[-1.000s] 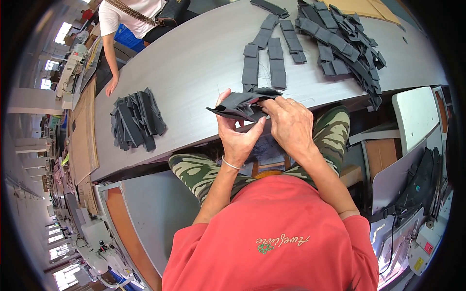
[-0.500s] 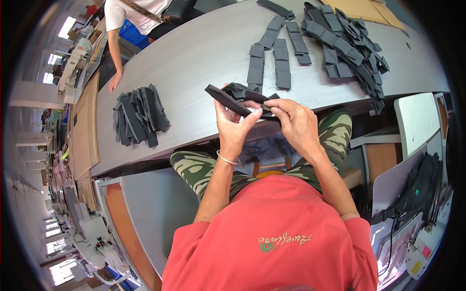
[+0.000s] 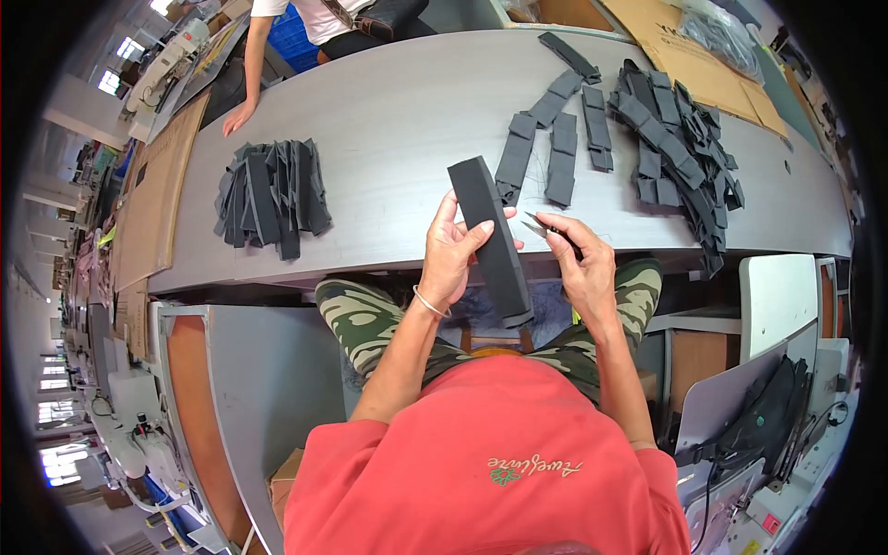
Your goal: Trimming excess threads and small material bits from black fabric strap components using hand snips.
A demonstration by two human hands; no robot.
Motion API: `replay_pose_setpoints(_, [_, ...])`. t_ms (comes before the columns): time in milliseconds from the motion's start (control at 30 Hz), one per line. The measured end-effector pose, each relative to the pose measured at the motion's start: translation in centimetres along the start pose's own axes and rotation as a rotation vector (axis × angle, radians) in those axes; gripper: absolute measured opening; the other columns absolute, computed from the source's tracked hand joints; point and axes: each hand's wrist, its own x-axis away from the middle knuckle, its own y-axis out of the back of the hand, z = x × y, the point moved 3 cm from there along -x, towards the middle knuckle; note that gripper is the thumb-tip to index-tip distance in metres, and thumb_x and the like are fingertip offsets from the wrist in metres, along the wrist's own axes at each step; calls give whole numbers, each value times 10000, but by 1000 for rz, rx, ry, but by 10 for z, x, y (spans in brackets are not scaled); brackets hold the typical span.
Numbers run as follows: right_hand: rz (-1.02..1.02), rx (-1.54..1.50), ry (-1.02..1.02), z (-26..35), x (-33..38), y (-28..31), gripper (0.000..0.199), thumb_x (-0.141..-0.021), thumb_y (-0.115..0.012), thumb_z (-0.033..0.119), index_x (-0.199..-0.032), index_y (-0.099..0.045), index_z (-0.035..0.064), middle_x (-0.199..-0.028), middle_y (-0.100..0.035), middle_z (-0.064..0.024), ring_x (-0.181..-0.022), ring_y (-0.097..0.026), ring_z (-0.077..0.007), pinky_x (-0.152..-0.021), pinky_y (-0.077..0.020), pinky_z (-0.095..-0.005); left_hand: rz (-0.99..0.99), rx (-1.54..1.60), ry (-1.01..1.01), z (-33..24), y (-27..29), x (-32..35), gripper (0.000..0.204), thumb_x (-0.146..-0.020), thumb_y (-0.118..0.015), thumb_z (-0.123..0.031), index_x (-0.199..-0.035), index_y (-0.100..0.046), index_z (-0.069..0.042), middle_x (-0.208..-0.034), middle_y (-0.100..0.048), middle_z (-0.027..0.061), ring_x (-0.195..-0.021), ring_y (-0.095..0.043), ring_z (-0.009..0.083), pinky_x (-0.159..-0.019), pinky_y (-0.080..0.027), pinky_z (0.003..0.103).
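Observation:
My left hand [image 3: 455, 248] grips a long, flat dark grey fabric piece [image 3: 495, 248], thumb on its face and fingertips showing past its right edge. The piece slants from upper left to lower right above the table's near edge. Just right of it, my right hand [image 3: 585, 264] is closed on small thread snips [image 3: 538, 226], their pointed blades apart and aimed at the fabric without touching it. Most of the snips' handle is hidden in my fingers. Beyond my hands lie several dark strips of joined flat pieces, among them one strip [image 3: 561, 159] near the snips.
A stack of similar dark pieces [image 3: 273, 196] sits on the grey table [image 3: 388, 111] at left. A larger heap of dark strips [image 3: 675, 139] lies at right, partly over the near edge. Another person's hand [image 3: 239, 117] rests on the far left edge. Flat cardboard [image 3: 703, 69] lies at back right.
The fabric piece has been turned and straightened out, its face now up in my left hand. My right hand has come away from it to the right, and the snips' blades now show.

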Motion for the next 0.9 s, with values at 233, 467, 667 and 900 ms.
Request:
replay_pose_setpoints(233, [-12, 138, 185, 12, -8, -5, 208, -841, -595, 65, -1039, -655, 74, -834, -638, -97, -724, -607, -238, -655, -467, -318, 75, 7, 48, 10, -9, 9, 578, -843, -490, 58, -1384, -318, -46, -1042, -616, 217, -697, -668, 245, -633, -572, 318])
replay_pose_setpoints(467, [36, 83, 149, 12, -9, -2, 214, -845, -599, 59, -1051, -653, 67, -876, -645, -92, -751, -611, -189, -664, -464, -273, -69, -56, 58, 19, 5, 5, 348, -843, -446, 85, -1167, -543, 4, -1033, -637, 161, -679, -649, 222, -635, -555, 313])
replay_pose_setpoints(667, [77, -53, 109, 11, -10, 1, 201, -858, -611, 93, -1050, -654, 51, -930, -657, -85, -803, -608, -147, -715, -464, -255, 18, 67, -66, 1, 2, 6, 311, -916, -466, -161, -1080, -585, 74, -1085, -600, 151, -785, -641, 204, -700, -539, 316])
replay_pose_setpoints(900, [161, 115, 96, 12, -7, -8, 186, -801, -637, 89, -982, -675, 66, -857, -662, -90, -730, -625, -210, -676, -476, -290, 5, -60, -38, -5, 7, 2, 406, -901, -566, -118, -1281, -474, -5, -1141, -582, 104, -1015, -558, 129, -877, -463, 262])
